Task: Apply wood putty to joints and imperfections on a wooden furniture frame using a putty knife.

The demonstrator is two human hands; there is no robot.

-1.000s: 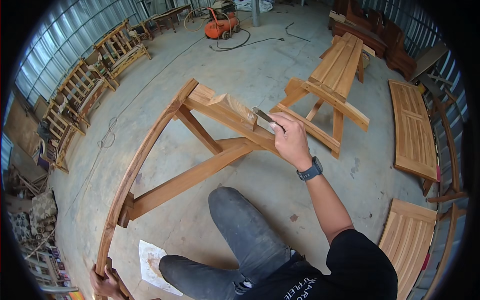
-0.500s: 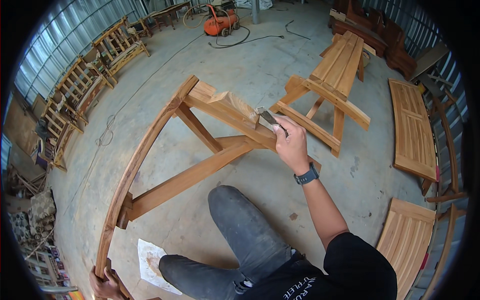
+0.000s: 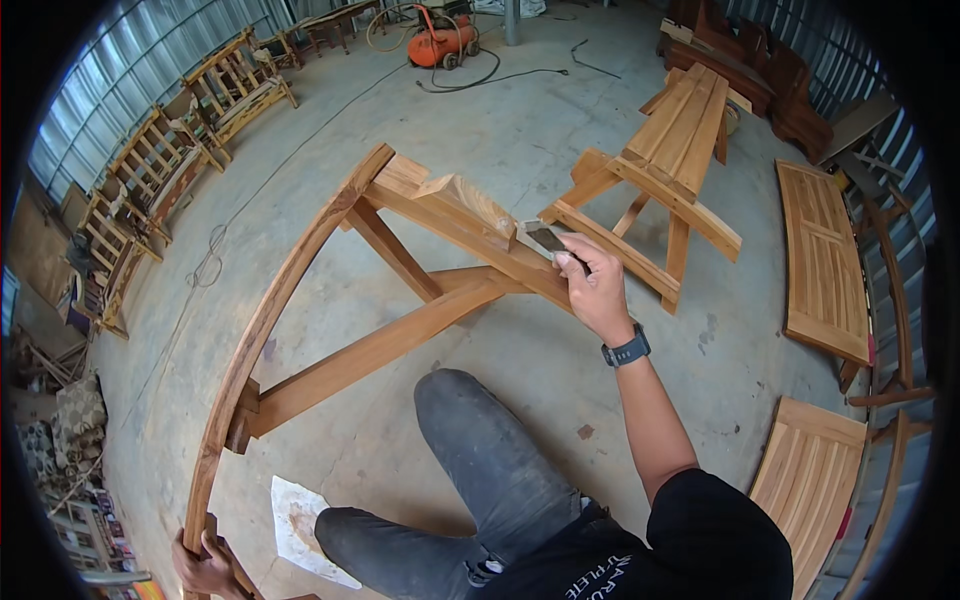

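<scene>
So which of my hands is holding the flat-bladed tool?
Your right hand, wearing the watch, holds the tool; your left hand grips the long wooden rail.

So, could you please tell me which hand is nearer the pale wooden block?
Right: the right hand is just right of and below the pale block; the left hand grips the curved rail, farther away, lower left.
</scene>
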